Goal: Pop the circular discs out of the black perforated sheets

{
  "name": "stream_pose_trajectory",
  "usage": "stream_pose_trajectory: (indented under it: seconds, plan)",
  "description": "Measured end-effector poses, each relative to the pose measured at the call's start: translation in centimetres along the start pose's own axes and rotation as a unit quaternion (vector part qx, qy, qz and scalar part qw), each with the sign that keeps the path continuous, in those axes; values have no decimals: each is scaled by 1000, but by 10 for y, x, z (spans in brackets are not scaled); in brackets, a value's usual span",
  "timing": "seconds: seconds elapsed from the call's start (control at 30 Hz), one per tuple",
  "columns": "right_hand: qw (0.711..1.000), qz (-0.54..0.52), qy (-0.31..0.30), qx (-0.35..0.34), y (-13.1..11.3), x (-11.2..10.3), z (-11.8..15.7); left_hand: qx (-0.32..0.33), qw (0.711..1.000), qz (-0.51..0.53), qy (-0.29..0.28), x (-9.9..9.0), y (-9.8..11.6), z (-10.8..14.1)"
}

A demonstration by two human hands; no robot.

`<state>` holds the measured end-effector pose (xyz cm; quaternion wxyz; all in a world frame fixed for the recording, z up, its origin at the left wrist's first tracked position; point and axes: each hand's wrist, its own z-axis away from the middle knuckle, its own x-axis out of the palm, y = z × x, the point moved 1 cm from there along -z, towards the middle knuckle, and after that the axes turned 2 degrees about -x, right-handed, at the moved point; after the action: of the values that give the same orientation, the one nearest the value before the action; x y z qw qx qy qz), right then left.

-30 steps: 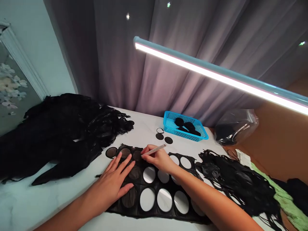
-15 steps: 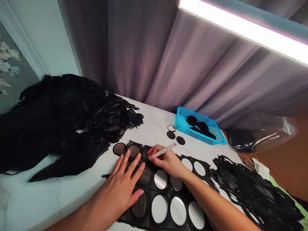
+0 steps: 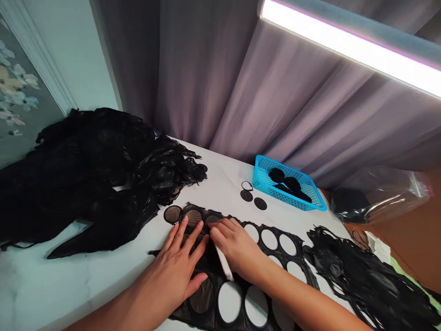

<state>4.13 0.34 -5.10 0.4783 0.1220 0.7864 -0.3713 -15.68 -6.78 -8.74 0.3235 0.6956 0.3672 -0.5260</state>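
Observation:
A black sheet (image 3: 213,276) with rows of round rings lies on the white table (image 3: 225,172). Some rings show the white surface through them; others are covered with thin dark material. My left hand (image 3: 177,271) rests flat on the sheet's left part, fingers spread. At the upper row, my right hand (image 3: 237,246) is closed around a white pen-like tool (image 3: 223,263), whose back end points toward me. The tool's tip is hidden under the fingers beside a dark-covered ring (image 3: 212,218). A separate dark-covered ring (image 3: 172,214) sits at the sheet's upper left corner.
A large heap of black material (image 3: 103,170) covers the left side. Behind the sheet are two dark discs (image 3: 260,203), a thin ring (image 3: 247,185) and a blue basket (image 3: 289,184) holding black pieces. Black scraps (image 3: 365,271) and a clear bag (image 3: 379,193) are at right.
My right hand has turned over the upper row, and the tool has swung so its back end points down toward me instead of up to the right. The view has shifted slightly.

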Motion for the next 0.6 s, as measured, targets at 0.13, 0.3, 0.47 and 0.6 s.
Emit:
stream_pose_trajectory:
  seconds: [0.13,0.3,0.47,0.6]
  plan:
    - [987,83,103,91,35,-32,-15,-1,1000,3,-14,-4,1,0]
    - [987,-49,118,102,34,-35,-38,-2,1000,4,18,-6,-4,5]
    - [983,-179,5,31,-1,12,-49,-53,997,-38,49,-7,-13,9]
    - [969,-246,-35,7,-2,25,-52,-52,996,-58,45,-8,-12,10]
